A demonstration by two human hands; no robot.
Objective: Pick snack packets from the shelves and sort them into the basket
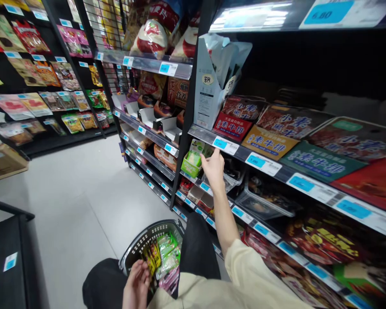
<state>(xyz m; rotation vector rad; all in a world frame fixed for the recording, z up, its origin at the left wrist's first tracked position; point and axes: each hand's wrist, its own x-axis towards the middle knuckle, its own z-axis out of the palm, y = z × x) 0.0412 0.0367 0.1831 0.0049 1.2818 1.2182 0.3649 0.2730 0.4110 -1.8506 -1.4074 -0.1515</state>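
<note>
My right hand (pixel 214 168) reaches to a shelf at the middle of the view. Its thumb and fingers close on a small green packet (pixel 196 158) at a green display box (pixel 191 168); some fingertips are hidden. My left hand (pixel 139 277) is loosely curled beside the near left rim of a dark shopping basket (pixel 131 246), with nothing seen in it. Inside the basket lie green packets (pixel 167 253), yellow-and-dark packets (pixel 152 257) and a pink packet (pixel 170 280). The basket stands between my knees.
Red, orange and green display boxes of snacks (pixel 270 135) fill the shelf at right, above clear trays (pixel 263 199). A tall pale box (pixel 204 92) stands behind the hand. More racks (pixel 45 77) line the far left, past the floor (pixel 80 193).
</note>
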